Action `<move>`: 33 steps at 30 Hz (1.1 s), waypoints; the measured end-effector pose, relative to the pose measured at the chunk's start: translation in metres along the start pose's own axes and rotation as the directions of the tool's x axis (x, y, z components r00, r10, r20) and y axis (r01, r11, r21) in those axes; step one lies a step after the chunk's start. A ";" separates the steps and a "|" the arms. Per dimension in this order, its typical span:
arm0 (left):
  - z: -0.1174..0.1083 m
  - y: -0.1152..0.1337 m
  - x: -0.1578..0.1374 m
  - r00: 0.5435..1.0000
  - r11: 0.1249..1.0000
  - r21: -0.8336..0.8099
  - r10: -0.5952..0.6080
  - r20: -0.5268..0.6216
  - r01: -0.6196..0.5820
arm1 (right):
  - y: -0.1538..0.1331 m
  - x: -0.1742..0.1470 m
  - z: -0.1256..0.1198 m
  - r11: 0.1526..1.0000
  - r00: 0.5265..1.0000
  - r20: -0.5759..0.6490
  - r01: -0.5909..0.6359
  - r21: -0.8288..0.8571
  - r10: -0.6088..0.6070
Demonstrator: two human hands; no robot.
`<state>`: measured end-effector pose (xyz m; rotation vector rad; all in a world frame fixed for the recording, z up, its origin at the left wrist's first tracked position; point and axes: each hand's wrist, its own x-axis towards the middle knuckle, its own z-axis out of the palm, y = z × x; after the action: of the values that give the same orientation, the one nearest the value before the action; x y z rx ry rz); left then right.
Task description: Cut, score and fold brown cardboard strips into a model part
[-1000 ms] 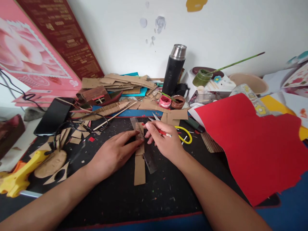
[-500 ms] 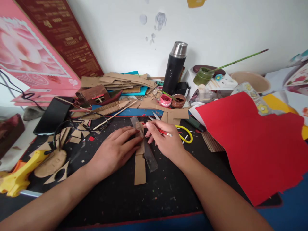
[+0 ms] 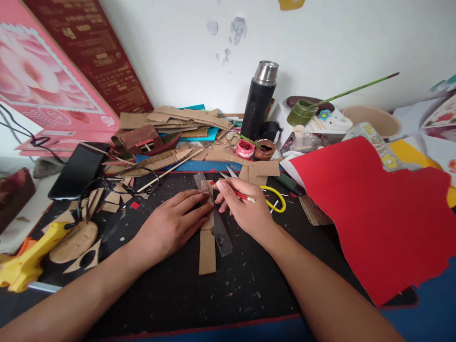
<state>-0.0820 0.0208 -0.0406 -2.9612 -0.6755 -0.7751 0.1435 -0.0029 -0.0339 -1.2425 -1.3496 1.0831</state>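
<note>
My left hand (image 3: 174,221) lies flat with its fingers stretched over a clear ruler (image 3: 223,237) and a narrow cardboard strip (image 3: 207,251), pressing both on the black mat (image 3: 235,289). The ruler crosses the strip at a slant. My right hand (image 3: 245,206) is closed around a red pencil (image 3: 243,195) beside the ruler's right edge; its tip is partly hidden by the fingers. Just behind the right hand lie scissors (image 3: 274,195) with a yellow handle, their blades partly covered.
A glue gun (image 3: 32,259) and cardboard scraps lie at left, near a black phone (image 3: 78,171). Behind stand a black thermos (image 3: 258,102) and paint jars (image 3: 245,148). Red paper (image 3: 374,213) covers the right side. Stacked cardboard (image 3: 178,118) lies at the back.
Almost nothing differs. The fingers of my left hand have shifted very slightly on the ruler; my right hand keeps the pencil in the same place.
</note>
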 end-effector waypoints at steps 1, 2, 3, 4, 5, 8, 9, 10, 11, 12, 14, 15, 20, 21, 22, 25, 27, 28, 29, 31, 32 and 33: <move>0.000 0.000 0.000 1.000 1.000 0.004 0.000 0.003 0.000 | 0.000 0.000 0.000 1.000 1.000 -0.002 -0.004 0.015 0.004; 0.000 0.000 0.000 1.000 1.000 0.006 0.001 0.004 -0.001 | 0.000 0.001 0.000 0.999 1.000 -0.007 -0.008 0.034 0.009; 0.000 0.000 0.000 1.000 1.000 0.007 0.003 0.006 -0.003 | 0.000 0.001 0.000 0.998 1.000 -0.013 -0.014 0.055 0.015; 0.000 0.001 0.000 1.000 1.000 0.007 0.004 0.006 -0.004 | 0.001 0.001 0.000 0.997 1.000 -0.020 -0.022 0.076 0.023; 0.000 0.001 0.000 1.000 1.000 0.007 0.005 0.004 -0.006 | 0.001 0.002 0.000 0.995 0.999 -0.028 -0.029 0.096 0.032; -0.001 0.001 0.000 1.000 1.000 0.001 0.004 -0.004 -0.004 | 0.001 0.002 0.000 0.989 0.998 -0.036 -0.056 0.136 0.061; -0.001 0.001 0.000 1.000 1.000 -0.002 0.003 -0.004 -0.003 | 0.001 0.002 0.000 0.988 0.997 -0.034 -0.061 0.144 0.067; -0.001 0.002 0.000 1.000 1.000 -0.006 0.001 -0.005 -0.002 | 0.001 0.002 0.000 0.987 0.997 -0.032 -0.065 0.149 0.070; -0.001 0.002 0.000 1.000 1.000 -0.012 -0.001 -0.006 0.001 | 0.000 0.002 0.000 0.986 0.997 -0.030 -0.068 0.152 0.073; -0.001 0.002 0.000 1.000 1.000 -0.019 -0.006 -0.005 0.006 | 0.000 0.002 0.000 0.986 0.997 -0.029 -0.070 0.152 0.075; -0.001 0.001 -0.001 1.000 0.999 -0.034 -0.020 -0.003 0.020 | -0.001 0.002 0.000 0.986 0.997 -0.026 -0.073 0.151 0.077; -0.001 0.001 -0.001 1.000 0.999 -0.039 -0.024 -0.004 0.024 | -0.002 0.002 0.000 0.986 0.997 -0.025 -0.074 0.147 0.079; 0.000 0.000 -0.003 1.000 0.999 -0.037 -0.016 0.006 0.016 | -0.003 0.002 0.000 0.991 0.996 -0.029 -0.079 0.110 0.082; 0.000 0.000 -0.003 1.000 0.999 -0.041 -0.017 0.009 0.018 | -0.003 0.001 0.000 0.991 0.996 -0.026 -0.078 0.104 0.081; 0.000 -0.001 -0.004 1.000 0.999 -0.048 -0.022 0.010 0.023 | -0.003 0.001 0.000 0.992 0.997 -0.024 -0.077 0.101 0.080; 0.000 -0.001 -0.004 0.999 0.997 -0.066 -0.037 0.011 0.038 | -0.003 0.001 0.000 0.992 0.996 -0.021 -0.079 0.094 0.081; 0.000 -0.001 -0.003 0.999 0.998 -0.059 -0.034 0.010 0.034 | -0.003 0.001 0.000 0.993 0.996 -0.024 -0.080 0.091 0.083; 0.000 -0.001 -0.003 1.000 0.998 -0.052 -0.028 0.009 0.029 | -0.002 0.001 0.000 0.993 0.996 -0.025 -0.081 0.091 0.084; 0.000 0.000 -0.002 1.000 0.999 -0.046 -0.025 0.009 0.025 | -0.002 0.001 0.000 0.992 0.996 -0.025 -0.083 0.092 0.085; -0.001 0.000 -0.001 1.000 0.999 -0.038 -0.018 0.009 0.019 | -0.002 0.001 0.000 0.991 0.996 -0.026 -0.087 0.101 0.090; -0.002 0.000 -0.001 1.000 0.999 -0.037 -0.017 0.008 0.017 | -0.001 0.001 0.000 0.990 0.995 -0.027 -0.088 0.107 0.091; -0.002 0.001 0.000 1.000 0.999 -0.037 -0.018 0.008 0.018 | -0.001 0.000 0.000 0.990 0.995 -0.029 -0.088 0.114 0.092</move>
<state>-0.0829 0.0200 -0.0390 -2.9971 -0.6963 -0.7873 0.1436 -0.0026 -0.0325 -1.2431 -1.2000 1.1794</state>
